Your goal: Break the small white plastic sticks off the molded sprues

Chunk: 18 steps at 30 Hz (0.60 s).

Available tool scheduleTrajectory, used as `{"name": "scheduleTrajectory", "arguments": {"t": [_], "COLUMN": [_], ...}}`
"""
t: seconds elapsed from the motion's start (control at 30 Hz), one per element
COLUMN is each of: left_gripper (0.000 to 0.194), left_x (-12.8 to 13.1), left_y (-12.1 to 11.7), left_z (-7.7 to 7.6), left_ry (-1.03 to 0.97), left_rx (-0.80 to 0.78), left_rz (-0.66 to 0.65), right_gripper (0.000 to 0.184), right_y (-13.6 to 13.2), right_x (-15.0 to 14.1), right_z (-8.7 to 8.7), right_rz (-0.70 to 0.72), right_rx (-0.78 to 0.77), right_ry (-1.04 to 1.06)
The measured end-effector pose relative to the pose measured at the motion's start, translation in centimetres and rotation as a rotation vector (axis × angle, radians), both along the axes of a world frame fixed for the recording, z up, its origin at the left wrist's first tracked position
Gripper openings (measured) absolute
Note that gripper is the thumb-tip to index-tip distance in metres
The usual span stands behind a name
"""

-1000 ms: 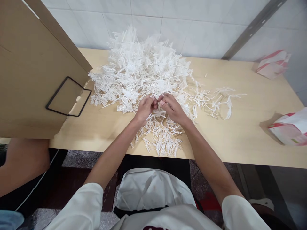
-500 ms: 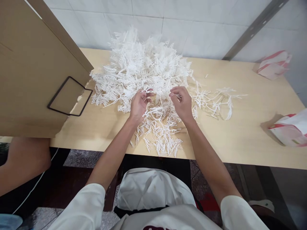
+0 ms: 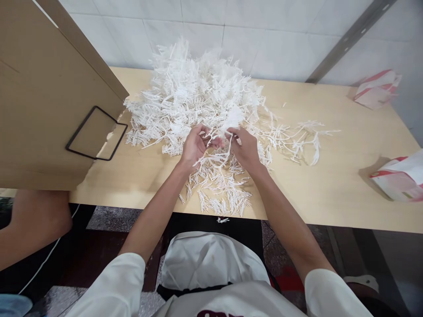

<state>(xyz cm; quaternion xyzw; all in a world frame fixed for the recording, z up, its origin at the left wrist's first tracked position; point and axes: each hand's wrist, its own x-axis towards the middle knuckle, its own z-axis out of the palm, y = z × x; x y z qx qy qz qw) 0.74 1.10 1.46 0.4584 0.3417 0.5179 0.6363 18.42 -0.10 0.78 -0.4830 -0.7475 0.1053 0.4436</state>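
Observation:
Between my hands is a thin white branching piece (image 3: 229, 149), like a plastic sprue with twig-like arms. My right hand (image 3: 246, 149) pinches it near its top, thumb against fingers. On the other side, my left hand (image 3: 194, 147) has its fingers curled round its branches; the exact grip is partly hidden. Behind them rises a big heap of similar white branching pieces (image 3: 198, 88). Below the hands, short loose white sticks (image 3: 220, 193) lie scattered toward the table's front edge.
A large cardboard sheet (image 3: 49, 101) with a black wire frame (image 3: 95, 132) stands at the left. A person's arm (image 3: 36, 220) shows beneath it. Separate white branches (image 3: 300, 138) lie right of the heap. Two red-and-white bags (image 3: 399, 178) sit at the right. A tiled wall (image 3: 280, 39) backs the table.
My right hand has moved left and slightly down, closer to my left hand, onto the branching piece. A few short white sticks now show just below the table's front edge.

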Motion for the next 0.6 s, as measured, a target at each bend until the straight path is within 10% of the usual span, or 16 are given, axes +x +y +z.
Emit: {"name": "scheduleTrajectory", "arguments": {"t": [0.17, 0.37, 0.6], "left_gripper": [0.032, 0.061, 0.053], "left_x": [0.5, 0.1, -1.1], "left_y": [-0.7, -1.3, -1.9], "left_z": [-0.2, 0.9, 2.0], "left_ry": [0.14, 0.097, 0.076], "left_rx": [0.063, -0.055, -0.037], "left_rz": [0.012, -0.356, -0.569], "right_gripper": [0.04, 0.038, 0.033], "right_y": [-0.8, -0.4, 0.0], "right_x": [-0.4, -0.5, -0.2], "right_z": [1.3, 1.4, 0.7], "right_rz": [-0.028, -0.085, 0.046], "right_rx": [-0.101, -0.063, -0.141], "right_ry": [0.257, 0.258, 0.424]}}
